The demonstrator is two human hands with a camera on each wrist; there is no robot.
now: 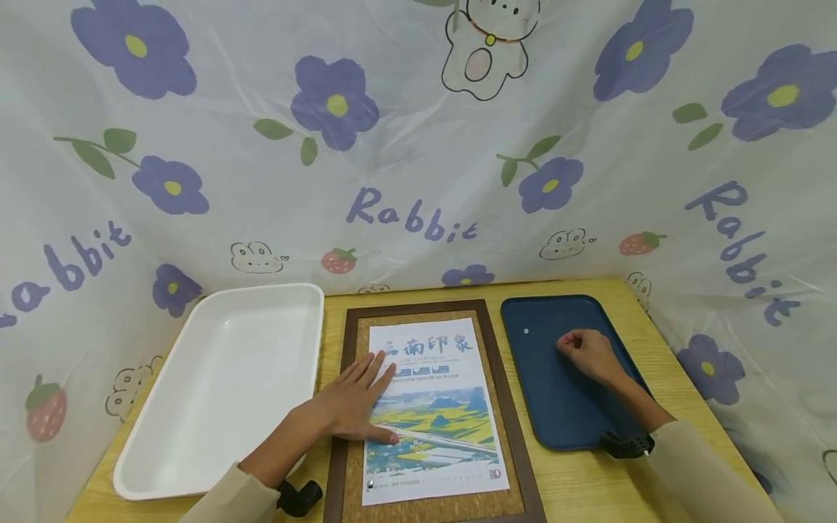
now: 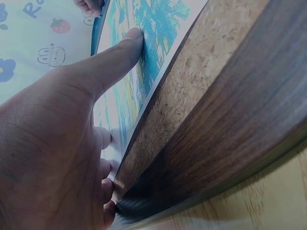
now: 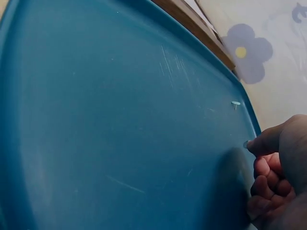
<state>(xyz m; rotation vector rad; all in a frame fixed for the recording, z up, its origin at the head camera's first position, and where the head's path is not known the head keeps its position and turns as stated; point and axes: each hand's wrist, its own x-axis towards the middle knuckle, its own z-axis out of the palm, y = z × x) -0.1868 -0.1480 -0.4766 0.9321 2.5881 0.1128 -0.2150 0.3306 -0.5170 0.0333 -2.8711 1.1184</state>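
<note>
My left hand (image 1: 351,402) lies with fingers spread on a printed paper poster (image 1: 434,454), pressing it against a cork board (image 1: 353,465) with a brown wooden frame. In the left wrist view, the thumb (image 2: 112,62) stretches over the poster's coloured picture, and the other fingertips rest near its edge. My right hand (image 1: 588,354) is over a dark blue tray (image 1: 556,407), thumb and forefinger pinching a small pale thumbtack (image 3: 247,143), mostly hidden by the fingertips. Another white-headed thumbtack (image 3: 235,103) sits on the tray near its rim, beyond the pinching fingers.
A deep white tray (image 1: 225,385) stands left of the board on the wooden table (image 1: 582,487). Behind the table and at both sides hangs a white curtain (image 1: 418,160) printed with flowers and rabbits. The blue tray lies close along the board's right side.
</note>
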